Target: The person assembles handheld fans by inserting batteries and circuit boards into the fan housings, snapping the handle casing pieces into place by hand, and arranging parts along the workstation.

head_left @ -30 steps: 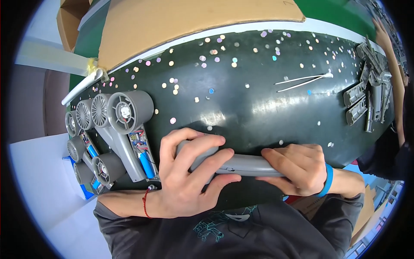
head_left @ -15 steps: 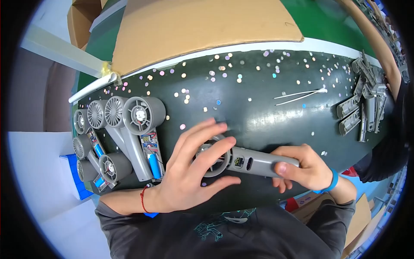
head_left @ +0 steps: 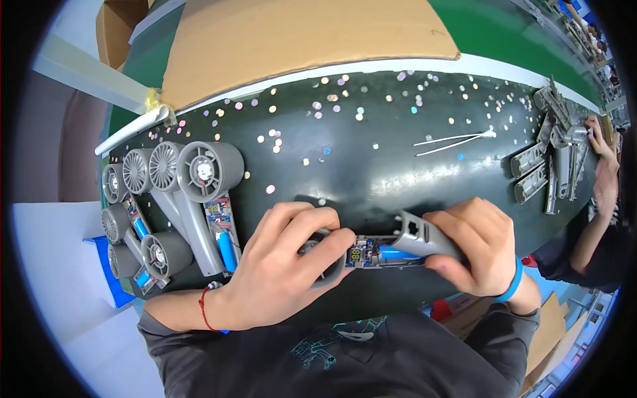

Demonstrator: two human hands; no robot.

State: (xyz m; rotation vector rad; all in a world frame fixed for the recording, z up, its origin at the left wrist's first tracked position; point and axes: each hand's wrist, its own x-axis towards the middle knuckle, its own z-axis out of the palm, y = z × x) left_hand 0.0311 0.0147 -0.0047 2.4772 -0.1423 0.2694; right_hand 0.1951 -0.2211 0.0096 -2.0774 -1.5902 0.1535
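A grey handheld fan lies across the space between my hands, its round head wrapped by the fingers of my left hand (head_left: 282, 268). Its handle is uncovered, showing a circuit board (head_left: 356, 255) with a small digit display and a blue battery cell (head_left: 398, 253). My right hand (head_left: 481, 249) grips the grey handle cover (head_left: 431, 240), which is tilted up at its left end above the handle. Whether the cover's right end touches the handle is hidden by my fingers. Part of the fan head is hidden behind my left hand.
Several grey fans (head_left: 209, 171) stand grouped on the left, some with boards and blue cells bare. Grey shell pieces (head_left: 563, 152) pile up at far right, beside another person's hand (head_left: 600, 139). White cable ties (head_left: 454, 139) and small round stickers dot the dark table; cardboard (head_left: 305, 40) lies behind.
The handle cover has come up off the fan in my right hand, baring the board and battery. My left hand's spread fingers have closed on the fan head. The other person's arm has shifted nearer.
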